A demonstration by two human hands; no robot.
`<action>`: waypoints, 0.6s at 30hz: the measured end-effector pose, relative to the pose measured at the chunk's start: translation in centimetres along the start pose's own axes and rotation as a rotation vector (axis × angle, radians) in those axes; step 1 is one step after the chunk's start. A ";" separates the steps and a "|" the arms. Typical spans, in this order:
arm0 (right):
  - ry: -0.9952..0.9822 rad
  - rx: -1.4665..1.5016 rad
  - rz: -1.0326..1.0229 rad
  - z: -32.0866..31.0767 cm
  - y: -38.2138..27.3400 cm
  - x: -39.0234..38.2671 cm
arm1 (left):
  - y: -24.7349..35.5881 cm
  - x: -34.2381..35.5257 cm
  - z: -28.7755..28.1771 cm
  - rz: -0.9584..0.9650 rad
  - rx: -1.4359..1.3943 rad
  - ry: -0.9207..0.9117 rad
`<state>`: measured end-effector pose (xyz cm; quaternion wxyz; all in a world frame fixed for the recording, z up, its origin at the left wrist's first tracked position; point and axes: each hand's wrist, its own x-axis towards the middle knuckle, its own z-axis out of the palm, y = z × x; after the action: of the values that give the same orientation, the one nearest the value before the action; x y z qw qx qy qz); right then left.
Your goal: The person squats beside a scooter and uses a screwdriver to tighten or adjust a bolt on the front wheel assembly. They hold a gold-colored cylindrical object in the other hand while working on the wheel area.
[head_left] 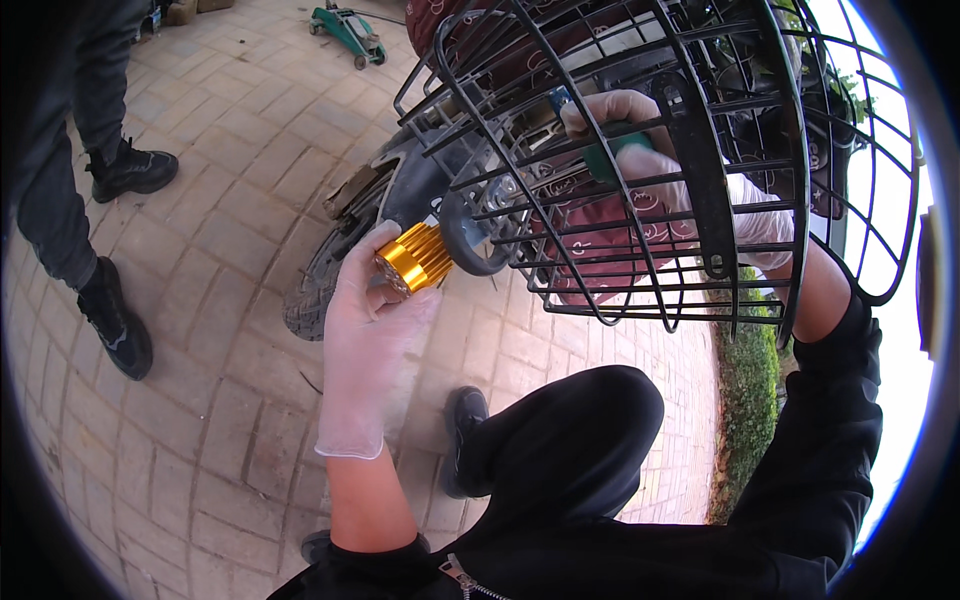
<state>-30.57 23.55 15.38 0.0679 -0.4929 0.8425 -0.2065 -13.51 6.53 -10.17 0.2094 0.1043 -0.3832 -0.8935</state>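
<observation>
My left hand (365, 335), in a thin translucent glove, holds a gold finned cylindrical lamp (413, 258) between thumb and fingers, beside a dark curved bracket (470, 255) at the front of a two-wheeled vehicle. My right hand (750, 220), also gloved, is behind the bars of a black wire basket (717, 265), its fingers closed on a green object (602, 160) that is partly hidden by the bars. The vehicle's tyre (305, 310) and dark fender (405, 195) are behind the lamp. A maroon patterned cover (585, 275) shows through the basket.
Another person's legs (55, 235) and black shoes (125, 325) stand on the paved floor (230, 260) at the left. A green wheeled floor jack (345, 35) sits at the back. My bent knee (610, 410) is below the basket. A hedge (750, 390) borders the paving at the right.
</observation>
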 end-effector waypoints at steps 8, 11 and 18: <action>0.005 0.007 -0.014 0.7 -0.1 0.9 | 0.0 0.0 -0.2 0.019 -0.001 -0.019; -0.001 0.014 -0.019 1.7 -0.4 2.2 | 0.0 -0.1 -0.3 0.037 0.021 -0.015; 0.008 0.007 -0.006 2.4 -0.5 3.0 | -0.1 0.0 -0.1 0.022 0.030 -0.008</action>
<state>-30.91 20.02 13.68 0.0655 -0.4945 0.8405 -0.2115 -13.52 6.52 -10.24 0.2161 0.0994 -0.3985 -0.8858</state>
